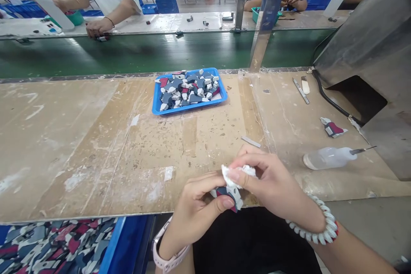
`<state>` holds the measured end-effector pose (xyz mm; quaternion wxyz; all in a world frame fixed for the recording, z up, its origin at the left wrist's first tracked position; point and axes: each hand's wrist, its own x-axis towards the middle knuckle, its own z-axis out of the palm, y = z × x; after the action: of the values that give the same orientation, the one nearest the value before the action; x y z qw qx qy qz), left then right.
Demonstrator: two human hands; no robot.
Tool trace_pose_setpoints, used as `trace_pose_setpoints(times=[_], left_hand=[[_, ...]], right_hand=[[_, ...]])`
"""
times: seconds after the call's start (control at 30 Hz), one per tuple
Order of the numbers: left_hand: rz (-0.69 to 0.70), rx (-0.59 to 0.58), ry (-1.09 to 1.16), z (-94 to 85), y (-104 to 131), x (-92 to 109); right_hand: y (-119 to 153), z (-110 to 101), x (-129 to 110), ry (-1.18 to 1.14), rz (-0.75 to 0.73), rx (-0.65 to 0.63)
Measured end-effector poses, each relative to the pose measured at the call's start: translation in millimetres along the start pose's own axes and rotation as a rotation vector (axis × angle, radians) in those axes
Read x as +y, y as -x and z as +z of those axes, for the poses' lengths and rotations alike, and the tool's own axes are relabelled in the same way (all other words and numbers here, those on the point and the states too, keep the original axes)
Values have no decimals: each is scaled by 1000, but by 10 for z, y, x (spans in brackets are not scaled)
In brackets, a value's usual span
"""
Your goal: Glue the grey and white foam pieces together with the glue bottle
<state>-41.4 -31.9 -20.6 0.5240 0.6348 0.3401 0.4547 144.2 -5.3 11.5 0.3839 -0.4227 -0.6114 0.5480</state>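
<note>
While the left hand point(201, 205) pinches a small moulded piece point(236, 197) between its thumb and bent fingers, near the table's front edge and above a dark-clothed lap, the right hand point(271, 180) presses a crumpled white cloth point(229, 175) between thumb and fingers against the piece's upper side. Beyond the grip and to its left, a shallow blue tray point(180, 109) holds a heap of similar pieces in slate, white and maroon; lower, at the far left of the grip, a blue bin point(113, 244) is filled with many more, jumbled together. Both wrists come in from below and bend inward so that the fingers meet; a pale pink band point(171, 251) circles the left wrist, a coiled pale bracelet point(323, 222) the right. The piece looks matt and angular, the cloth soft and creased. Under them spreads a scuffed brown tabletop point(96, 150) with taped seams and whitish smears. Just past the right hand lies a flat metal strip point(251, 141); farther right are a translucent bottle point(329, 158) with a needle-thin tip and a loose maroon-and-slate piece point(334, 128).
</note>
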Motion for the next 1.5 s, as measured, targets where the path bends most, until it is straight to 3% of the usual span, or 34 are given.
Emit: trace_pose_setpoints(times=[0.1, 0.2, 0.6, 0.8, 1.0, 1.1, 1.5], left_hand=[[-14, 8, 40, -28, 16, -20], [-19, 14, 57, -44, 17, -32], [-40, -93, 67, -50, 7, -24], [-57, -107, 64, -48, -7, -14], [-52, -108, 112, -57, -4, -17], [-70, -99, 124, -66, 14, -18], [-98, -132, 79, -55, -12, 4]], right_hand=[[0, 15, 40, -123, -14, 53], [30, -5, 70, -151, -64, 4], [-24, -255, -87, 179, -263, -391], [5, -178, -64, 261, -362, -278], [-41, -145, -28, 91, -123, -282], [-52, -148, 1, -17, -85, -281], [-34, -250, -56, 212, -220, -357]])
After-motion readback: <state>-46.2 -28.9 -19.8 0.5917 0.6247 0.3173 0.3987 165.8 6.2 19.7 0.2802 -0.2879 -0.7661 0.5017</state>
